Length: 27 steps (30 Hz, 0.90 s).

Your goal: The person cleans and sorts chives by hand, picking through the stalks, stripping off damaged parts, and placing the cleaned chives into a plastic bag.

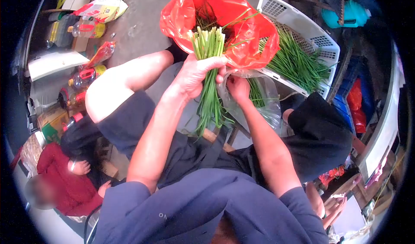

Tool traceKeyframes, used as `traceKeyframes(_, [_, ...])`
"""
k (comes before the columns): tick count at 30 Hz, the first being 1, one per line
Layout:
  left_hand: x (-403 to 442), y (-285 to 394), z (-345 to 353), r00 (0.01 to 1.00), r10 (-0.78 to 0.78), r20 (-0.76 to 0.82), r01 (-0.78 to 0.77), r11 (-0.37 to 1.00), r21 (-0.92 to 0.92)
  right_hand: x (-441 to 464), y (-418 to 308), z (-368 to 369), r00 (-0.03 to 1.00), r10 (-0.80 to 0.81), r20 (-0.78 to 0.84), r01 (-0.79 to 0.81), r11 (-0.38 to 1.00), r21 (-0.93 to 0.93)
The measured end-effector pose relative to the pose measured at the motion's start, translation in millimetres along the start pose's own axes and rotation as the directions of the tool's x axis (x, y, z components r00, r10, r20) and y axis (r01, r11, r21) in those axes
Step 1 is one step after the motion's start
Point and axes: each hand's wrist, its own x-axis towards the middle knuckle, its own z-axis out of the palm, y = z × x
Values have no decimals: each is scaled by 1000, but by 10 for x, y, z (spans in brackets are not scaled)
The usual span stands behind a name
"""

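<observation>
My left hand is wrapped round a bunch of garlic chives, pale cut ends up and green leaves hanging down. Right of it, my right hand is closed at the upper edge of a clear plastic bag, its fingertips partly hidden. More green leaves show through that bag. Just beyond both hands, an open red plastic bag has dark green and dry-looking leaves inside.
A white slatted crate at the upper right holds loose chives. Oil bottles and packets line the left side. A person in a red top sits at the lower left; another person's hand shows at the lower right.
</observation>
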Motion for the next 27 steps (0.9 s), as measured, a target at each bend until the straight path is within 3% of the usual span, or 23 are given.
traceKeyframes(5, [-8, -15, 9, 1000, 11, 2, -11, 999, -36, -120, 25, 30, 988, -44, 147, 49, 998, -36])
traceKeyframes(7, [-12, -54, 12, 1000, 8, 3, -8, 999, -33, -176, -21, 32, 989, -104, 108, 103, 995, 15])
traceKeyframes(10, [-5, -41, 21, 1000, -10, 4, 11, 999, -38, -90, -74, 40, 990, -19, 139, 25, 999, -41])
traceKeyframes(16, [45, -63, -8, 999, -25, -41, 24, 1000, -3, -14, 26, 24, 989, -65, 132, 55, 995, 78])
traceKeyframes(18, [41, -60, 0, 999, -18, -40, 18, 1000, -2, -22, 20, -48, 980, 1, 200, -27, 991, 130])
traceKeyframes(22, [14, -45, 7, 1000, 19, 17, -19, 1000, 12, -91, 13, -298, 983, 62, 173, -77, 994, 79])
traceKeyframes(27, [-5, -62, 13, 999, 32, 24, -32, 999, 9, -183, 94, -500, 997, 76, -3, -75, 990, 123])
